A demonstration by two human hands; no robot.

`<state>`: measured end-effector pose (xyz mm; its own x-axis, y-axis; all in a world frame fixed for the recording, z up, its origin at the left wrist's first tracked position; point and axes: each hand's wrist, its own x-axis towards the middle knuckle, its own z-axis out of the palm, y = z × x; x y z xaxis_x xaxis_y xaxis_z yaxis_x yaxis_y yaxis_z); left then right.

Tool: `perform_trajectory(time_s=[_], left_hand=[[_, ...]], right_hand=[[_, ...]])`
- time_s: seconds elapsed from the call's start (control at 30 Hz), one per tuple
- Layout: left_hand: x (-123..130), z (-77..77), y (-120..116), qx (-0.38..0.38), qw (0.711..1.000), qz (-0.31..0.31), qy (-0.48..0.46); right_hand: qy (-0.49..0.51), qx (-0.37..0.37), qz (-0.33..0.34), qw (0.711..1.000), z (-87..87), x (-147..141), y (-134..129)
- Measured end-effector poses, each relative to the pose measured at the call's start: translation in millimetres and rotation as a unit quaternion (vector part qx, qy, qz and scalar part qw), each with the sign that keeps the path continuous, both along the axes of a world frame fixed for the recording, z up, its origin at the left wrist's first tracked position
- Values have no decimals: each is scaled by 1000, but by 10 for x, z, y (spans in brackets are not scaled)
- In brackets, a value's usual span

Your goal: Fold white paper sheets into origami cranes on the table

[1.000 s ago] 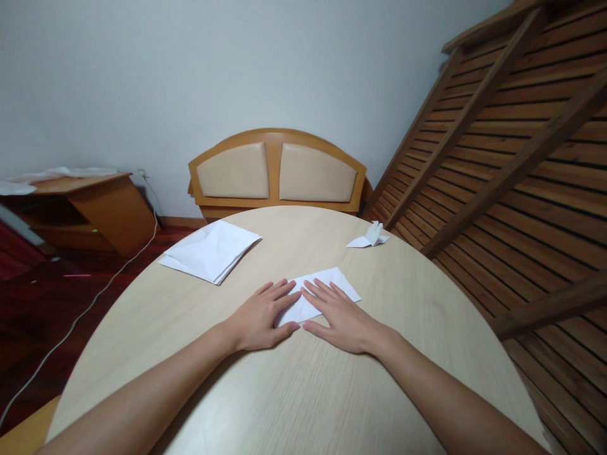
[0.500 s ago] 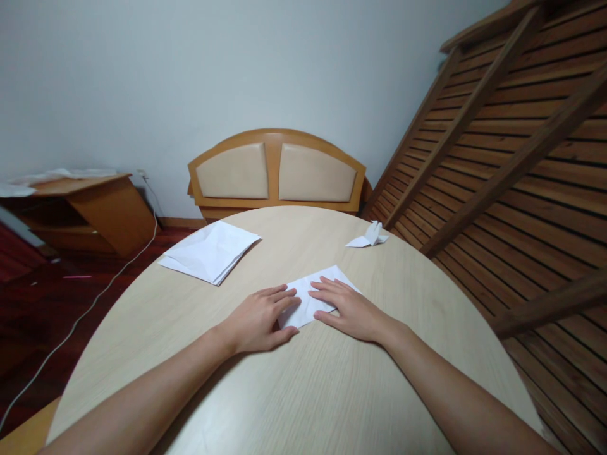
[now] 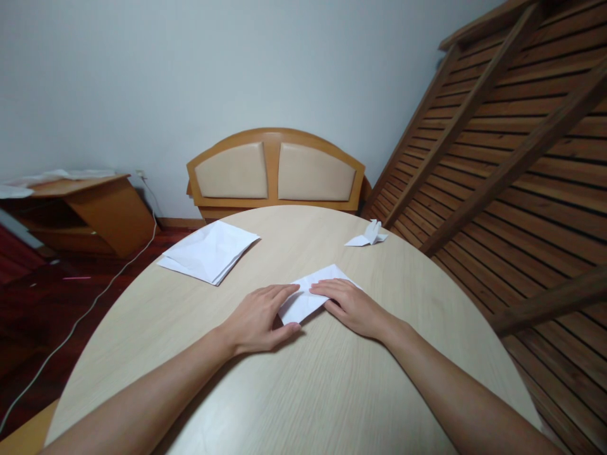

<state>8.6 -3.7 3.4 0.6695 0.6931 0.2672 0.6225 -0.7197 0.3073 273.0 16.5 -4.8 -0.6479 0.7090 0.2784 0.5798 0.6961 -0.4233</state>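
A folded white sheet of paper (image 3: 303,308) lies in front of me on the round table, a crease running across it. My left hand (image 3: 260,321) is at its left end, thumb apart from the stretched fingers, whose tips touch the paper; the hand is open. Over the right part of the sheet rests my right hand (image 3: 348,306), fingers together on top and thumb at the near edge, closed on the paper. Part of the sheet is hidden under this hand. Beyond it, to the right, stands a folded paper crane (image 3: 368,235).
A stack of white paper sheets (image 3: 208,251) lies at the left on the round table (image 3: 284,404). Behind the table stands a padded headboard (image 3: 272,165). Wooden slats (image 3: 502,151) lean along the right. A low cabinet (image 3: 111,212) and a white cable (image 3: 102,291) are at the left.
My right hand's spread fingers have drawn together, and its thumb has moved back to the paper's near edge. My left fingers have closed up beside each other. The crane and stack stay put.
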Motion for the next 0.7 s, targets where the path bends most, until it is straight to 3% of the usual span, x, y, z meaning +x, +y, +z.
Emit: perform_trajectory(time_s=[0.17, 0.3, 0.43, 0.53, 0.63, 0.7], left_hand=[[-84, 70, -12, -4, 995, 10, -97], [-134, 92, 5, -38, 971, 16, -234], [-46, 114, 4, -136, 910, 87, -382], [93, 125, -54, -235, 861, 89, -442], [212, 119, -135, -274, 841, 88, -459], [252, 108, -169, -283, 837, 104, -457]], right_hand=[[106, 17, -32, 994, 120, -7, -35], [200, -13, -65, 978, 190, -25, -72], [326, -109, -121, 931, 223, -107, -114], [405, -202, -117, 884, 236, -213, -163], [446, -265, -103, 848, 242, -310, -214], [454, -281, -102, 839, 246, -347, -237]])
